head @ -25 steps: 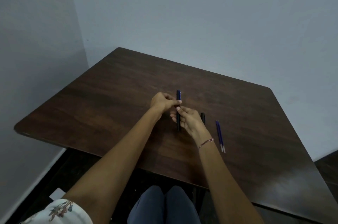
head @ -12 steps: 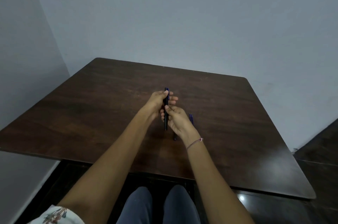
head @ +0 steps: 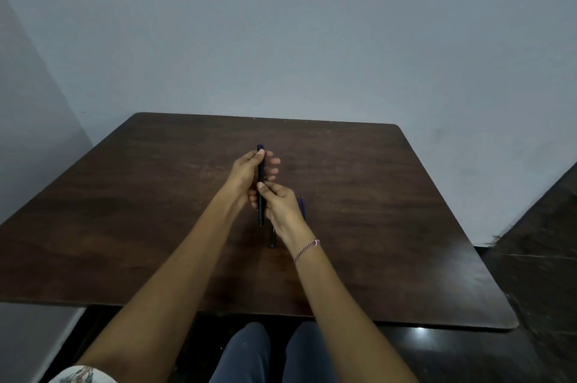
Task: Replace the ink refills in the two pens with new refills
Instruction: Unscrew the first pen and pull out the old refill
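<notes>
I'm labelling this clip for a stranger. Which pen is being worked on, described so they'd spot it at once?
On the dark table, look mid-top where both hands meet. The pen stands lengthwise between left hand and right hand. Unlike the second pen, it is held.

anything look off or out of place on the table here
Nothing stands out. Both hands, left hand and right hand, hold one dark pen upright above the table. A second pen and the blue refills lie partly hidden behind the right hand. No ink marks or breakage show.
</notes>
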The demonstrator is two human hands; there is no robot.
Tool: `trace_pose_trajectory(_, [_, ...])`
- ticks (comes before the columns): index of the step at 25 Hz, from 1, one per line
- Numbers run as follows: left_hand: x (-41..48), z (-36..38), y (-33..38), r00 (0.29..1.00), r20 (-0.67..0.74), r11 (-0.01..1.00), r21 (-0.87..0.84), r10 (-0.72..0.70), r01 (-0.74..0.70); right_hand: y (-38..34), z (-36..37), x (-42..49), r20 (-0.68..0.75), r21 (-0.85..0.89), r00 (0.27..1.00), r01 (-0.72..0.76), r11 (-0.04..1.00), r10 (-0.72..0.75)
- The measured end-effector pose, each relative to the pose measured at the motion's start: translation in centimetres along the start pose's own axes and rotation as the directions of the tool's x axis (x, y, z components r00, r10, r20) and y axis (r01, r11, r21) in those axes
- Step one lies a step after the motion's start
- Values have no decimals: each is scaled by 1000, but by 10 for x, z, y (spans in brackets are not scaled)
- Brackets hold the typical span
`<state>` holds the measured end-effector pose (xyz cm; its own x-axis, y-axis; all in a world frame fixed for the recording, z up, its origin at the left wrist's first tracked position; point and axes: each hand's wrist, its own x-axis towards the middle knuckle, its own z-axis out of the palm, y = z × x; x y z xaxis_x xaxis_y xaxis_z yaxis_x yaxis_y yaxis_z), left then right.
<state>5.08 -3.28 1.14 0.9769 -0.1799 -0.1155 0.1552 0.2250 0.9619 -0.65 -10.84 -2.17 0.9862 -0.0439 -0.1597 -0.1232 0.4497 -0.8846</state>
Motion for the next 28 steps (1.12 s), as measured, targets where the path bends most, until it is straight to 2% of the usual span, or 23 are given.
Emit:
trace_pose_trajectory(3, [2,-12,1,999,-26,993,118,-23,26,10,0,-10,8,69,998,-55,996,55])
trace_pose_trajectory(7, [6,-37,6,992,-117,996,87,44,-34,35,12,-21,-11,-108,997,-72,992,71])
trace_pose_trajectory(11, [5,-65,-4,958,-276,967,253,71,2,54,20,-31,-15,-303,996,79,950,-87])
trace_pose_trajectory(15, [1,-94,-24,933,-358,885,449,49,126,66,24,-36,4,-402,973,215,890,-233])
trace_pose_trajectory(19, [-6,-104,-34,921,-379,767,617,96,174,69,23,-34,49,-501,956,274,821,-289])
trace_pose_trajectory(23, [-7,-104,-34,915,-375,676,714,146,185,71,22,-32,78,-549,950,294,782,-303])
trace_pose_trajectory(25, [-8,-104,-35,900,-405,694,695,163,187,73,20,-30,80,-558,949,295,775,-304])
trace_pose_trajectory(27, [-14,-102,-36,857,-464,795,596,222,116,74,19,-28,82,-554,950,296,778,-302])
trace_pose_trajectory(28, [-19,-99,-36,856,-464,868,496,229,37,73,19,-28,88,-552,949,299,778,-302])
